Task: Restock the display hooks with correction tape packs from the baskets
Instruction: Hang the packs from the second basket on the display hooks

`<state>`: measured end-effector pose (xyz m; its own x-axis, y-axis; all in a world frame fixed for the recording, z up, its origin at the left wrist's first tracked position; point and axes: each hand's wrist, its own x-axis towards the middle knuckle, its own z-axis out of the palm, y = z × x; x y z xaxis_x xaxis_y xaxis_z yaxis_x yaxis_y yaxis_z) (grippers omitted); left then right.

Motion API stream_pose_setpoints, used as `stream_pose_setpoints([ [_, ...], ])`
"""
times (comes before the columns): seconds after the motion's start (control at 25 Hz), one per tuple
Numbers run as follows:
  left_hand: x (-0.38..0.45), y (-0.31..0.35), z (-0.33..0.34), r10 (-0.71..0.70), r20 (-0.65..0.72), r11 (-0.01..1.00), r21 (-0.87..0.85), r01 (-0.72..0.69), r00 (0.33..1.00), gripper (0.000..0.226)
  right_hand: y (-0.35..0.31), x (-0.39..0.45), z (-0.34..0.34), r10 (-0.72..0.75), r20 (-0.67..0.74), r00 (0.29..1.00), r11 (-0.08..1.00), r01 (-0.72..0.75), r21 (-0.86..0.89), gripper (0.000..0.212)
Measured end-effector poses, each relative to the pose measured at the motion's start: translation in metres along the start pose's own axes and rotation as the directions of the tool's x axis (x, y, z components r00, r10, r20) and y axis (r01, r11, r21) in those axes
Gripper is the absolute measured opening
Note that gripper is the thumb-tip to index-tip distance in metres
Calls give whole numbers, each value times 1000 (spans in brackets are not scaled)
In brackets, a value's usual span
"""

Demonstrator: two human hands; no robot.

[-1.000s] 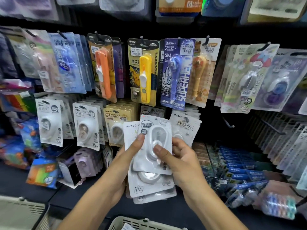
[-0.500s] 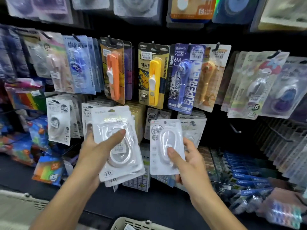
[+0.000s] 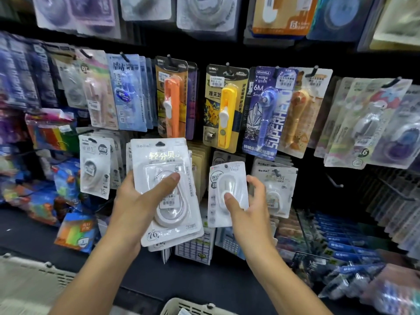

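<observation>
Single pack (image 3: 227,194) upright, hang-hole up, pinched by right hand (image 3: 247,212); left hand (image 3: 134,208) fingers grip stack (image 3: 166,189).

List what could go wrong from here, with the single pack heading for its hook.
1. The right hand pinches the single white pack only low down, so its hang hole may wobble and miss the hook.
2. The left hand holds a fanned stack of packs under one thumb; the lower ones could slide out.
3. The hanging white packs beside it look crowded and may be knocked.
</observation>
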<state>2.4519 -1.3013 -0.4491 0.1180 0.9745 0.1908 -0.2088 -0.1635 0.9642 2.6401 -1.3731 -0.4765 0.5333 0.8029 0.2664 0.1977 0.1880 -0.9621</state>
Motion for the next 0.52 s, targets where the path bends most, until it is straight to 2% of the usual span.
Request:
stream_pose_setpoints([
  [0.12,-2,-2,3,-18,25,1000,-19,18,1000,54,-1,10,4,77,-39,996,997,-77,-6,38],
  [0.24,-4,-3,6,-46,63,999,0,46,997,55,3,3,0,217,24,976,975,-216,-54,52],
  [0.32,-7,-5,12,-45,96,999,-9,47,994,55,5,-10,-6,173,77,982,983,-167,-74,52],
  [0.4,-14,-11,29,-59,164,998,-10,61,985,53,0,-22,-12,85,213,973,995,-94,30,47],
  [0.44,-17,-16,38,-90,203,996,-11,94,975,53,-2,-26,-15,47,264,963,998,-55,21,51],
  [0.52,-25,-25,54,-188,285,979,-28,204,940,56,-2,-29,-24,24,252,968,999,-11,-53,60],
])
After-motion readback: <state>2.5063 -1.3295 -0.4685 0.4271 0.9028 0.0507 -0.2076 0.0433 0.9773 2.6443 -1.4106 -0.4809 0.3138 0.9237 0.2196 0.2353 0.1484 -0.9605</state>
